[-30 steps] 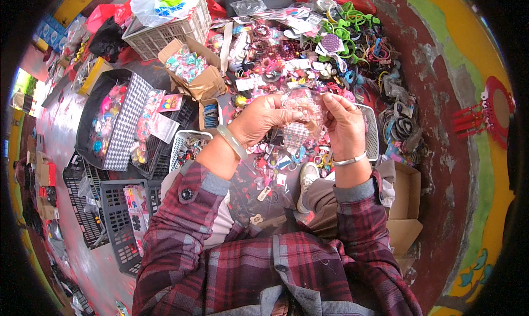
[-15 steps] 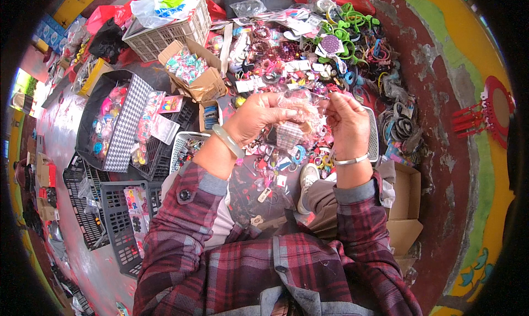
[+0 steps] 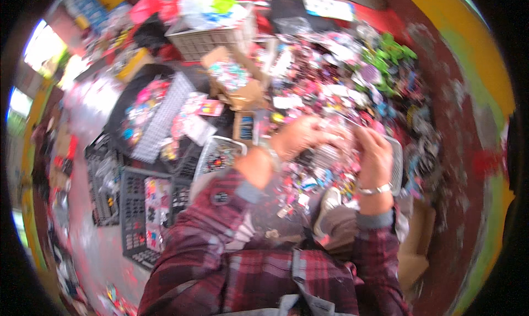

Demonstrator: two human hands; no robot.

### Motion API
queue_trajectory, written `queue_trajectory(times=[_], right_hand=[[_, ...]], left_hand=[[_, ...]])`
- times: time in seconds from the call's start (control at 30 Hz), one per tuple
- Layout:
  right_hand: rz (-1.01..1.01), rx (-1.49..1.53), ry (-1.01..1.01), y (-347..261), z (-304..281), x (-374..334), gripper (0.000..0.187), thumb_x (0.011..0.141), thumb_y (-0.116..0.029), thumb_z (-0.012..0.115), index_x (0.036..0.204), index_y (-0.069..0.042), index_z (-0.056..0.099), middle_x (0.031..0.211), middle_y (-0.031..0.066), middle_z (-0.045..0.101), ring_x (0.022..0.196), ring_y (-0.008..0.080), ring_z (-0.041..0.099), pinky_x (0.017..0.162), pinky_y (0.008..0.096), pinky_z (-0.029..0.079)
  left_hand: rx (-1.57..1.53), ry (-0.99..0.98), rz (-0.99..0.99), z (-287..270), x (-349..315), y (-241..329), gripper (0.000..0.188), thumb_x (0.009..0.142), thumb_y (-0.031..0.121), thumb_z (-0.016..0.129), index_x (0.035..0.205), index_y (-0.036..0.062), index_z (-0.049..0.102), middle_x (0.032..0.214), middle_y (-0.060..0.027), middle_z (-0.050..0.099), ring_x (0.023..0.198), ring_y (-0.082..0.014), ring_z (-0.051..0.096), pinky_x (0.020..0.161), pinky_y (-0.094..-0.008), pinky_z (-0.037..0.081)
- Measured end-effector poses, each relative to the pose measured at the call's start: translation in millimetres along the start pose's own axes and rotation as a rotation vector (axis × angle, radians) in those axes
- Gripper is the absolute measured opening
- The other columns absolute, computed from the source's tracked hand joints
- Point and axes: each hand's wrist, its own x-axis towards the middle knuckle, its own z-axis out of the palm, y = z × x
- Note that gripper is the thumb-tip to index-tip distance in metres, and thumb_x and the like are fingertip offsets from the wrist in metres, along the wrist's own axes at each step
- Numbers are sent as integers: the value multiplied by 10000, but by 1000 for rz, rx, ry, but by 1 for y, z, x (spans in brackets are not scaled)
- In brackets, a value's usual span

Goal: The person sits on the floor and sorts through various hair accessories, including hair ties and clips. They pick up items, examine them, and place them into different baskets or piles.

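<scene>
My left hand, with a pale bangle at its wrist, is closed on a pinkish, see-through bundle held above the pile. It looks like crinkled clear plastic around something pink, too blurred to name. Beside it, my right hand has its fingers pinched together at the bundle's right side. What sits between those fingertips is smeared by motion. Below both hands spreads a heap of small colourful hair accessories and trinkets on the floor.
A white basket of small pieces stands left of my left forearm. Beyond it are an open cardboard box of wrapped items, a beige crate and a dark lined case. Green bands lie far right; an empty carton is nearer.
The whole view has swung, so the scene sits further right and lower, and it is now blurred. Both hands stay together at the pinkish bundle.
</scene>
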Motion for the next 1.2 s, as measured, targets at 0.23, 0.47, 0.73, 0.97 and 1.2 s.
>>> queue_trajectory(times=[0.23, 0.47, 0.73, 0.97, 1.2], right_hand=[[8, 242, 80, 14, -3, 9, 245, 879, -205, 551, 907, 23, 639, 782, 41, 619, 718, 97, 569, 651, 232, 443], [-176, -661, -209, 50, -11, 24, 252, 878, -255, 540, 832, -20, 621, 596, 16, 577, 476, 82, 506, 430, 206, 382], [-303, -1419, -796, 87, 62, -5, 389, 789, -344, 558, 899, 18, 649, 817, 158, 648, 793, 251, 632, 695, 324, 483], [-658, -1497, -814, 69, 105, -29, 223, 756, -261, 605, 790, -47, 656, 828, 105, 660, 782, 251, 627, 690, 371, 477], [-511, -1205, -971, 57, 107, -60, 204, 773, -236, 572, 793, -52, 657, 795, 145, 641, 737, 333, 612, 651, 405, 491]], left_hand=[[78, 109, 32, 2, -6, 2, 133, 810, 159, 644, 803, 38, 587, 747, 53, 525, 704, -39, 457, 657, -213, 396], [-92, 309, 207, -4, -35, 44, 151, 800, 130, 637, 911, 33, 607, 799, 21, 591, 689, -57, 518, 605, -215, 418], [-389, 652, 487, -63, -156, 73, 213, 824, 221, 620, 973, 79, 566, 802, 31, 564, 651, -44, 474, 553, -183, 344], [-475, 1164, 550, -117, -307, 8, 180, 836, 100, 572, 989, 7, 587, 926, -68, 628, 807, -148, 604, 693, -273, 482], [-383, 1601, 545, -103, -418, 19, 100, 801, 136, 636, 877, 76, 612, 733, 44, 579, 615, -51, 504, 501, -184, 355]])
